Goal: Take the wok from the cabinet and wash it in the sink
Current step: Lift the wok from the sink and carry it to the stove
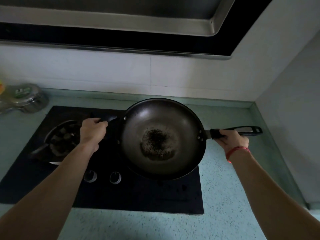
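Note:
A dark round wok (162, 122) with a blackened, burnt patch in its bottom is over the right side of a black glass hob (138, 196). My left hand (92, 130) is closed around the short helper handle on the wok's left rim. My right hand (232, 138), with a red string on the wrist, grips the long black handle that sticks out to the right. I cannot tell whether the wok rests on the burner or hangs just above it. No sink or cabinet is in view.
A smaller dark pan (60, 141) sits on the left burner. Two knobs (103, 176) are at the hob's front. A steel tin (26, 97) stands at the far left. A range hood (121, 19) hangs overhead, and a wall (290, 118) closes the right side of the speckled green counter (225, 196).

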`<state>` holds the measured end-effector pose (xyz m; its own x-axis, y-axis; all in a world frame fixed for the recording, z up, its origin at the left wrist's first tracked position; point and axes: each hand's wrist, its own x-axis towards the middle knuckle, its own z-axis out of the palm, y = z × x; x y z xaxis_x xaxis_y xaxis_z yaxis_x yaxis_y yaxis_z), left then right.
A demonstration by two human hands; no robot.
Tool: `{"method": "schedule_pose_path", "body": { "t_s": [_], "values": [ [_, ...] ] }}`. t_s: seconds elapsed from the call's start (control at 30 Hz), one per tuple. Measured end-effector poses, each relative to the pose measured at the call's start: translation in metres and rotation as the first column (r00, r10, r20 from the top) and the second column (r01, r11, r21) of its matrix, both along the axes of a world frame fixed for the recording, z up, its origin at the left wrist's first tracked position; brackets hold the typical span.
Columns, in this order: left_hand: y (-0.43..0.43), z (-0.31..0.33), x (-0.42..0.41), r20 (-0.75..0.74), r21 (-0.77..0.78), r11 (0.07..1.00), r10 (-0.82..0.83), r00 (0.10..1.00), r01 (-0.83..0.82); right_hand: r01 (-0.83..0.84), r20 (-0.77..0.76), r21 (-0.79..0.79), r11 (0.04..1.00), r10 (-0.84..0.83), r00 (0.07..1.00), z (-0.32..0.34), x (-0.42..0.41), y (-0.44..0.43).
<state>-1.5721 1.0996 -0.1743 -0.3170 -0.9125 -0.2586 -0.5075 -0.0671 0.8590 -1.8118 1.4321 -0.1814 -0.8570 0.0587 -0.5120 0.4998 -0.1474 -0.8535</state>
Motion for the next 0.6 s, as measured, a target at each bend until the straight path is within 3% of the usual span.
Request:
{"method": "schedule_pose_path", "body": {
  "t_s": [0.6],
  "values": [
    [-0.004, -0.014, -0.005, -0.001, -0.023, 0.998, -0.060, 0.998, 0.060, 0.030, -0.042, -0.033, 0.999, -0.031, 0.999, -0.003, 0.002, -0.007]
  ]
}}
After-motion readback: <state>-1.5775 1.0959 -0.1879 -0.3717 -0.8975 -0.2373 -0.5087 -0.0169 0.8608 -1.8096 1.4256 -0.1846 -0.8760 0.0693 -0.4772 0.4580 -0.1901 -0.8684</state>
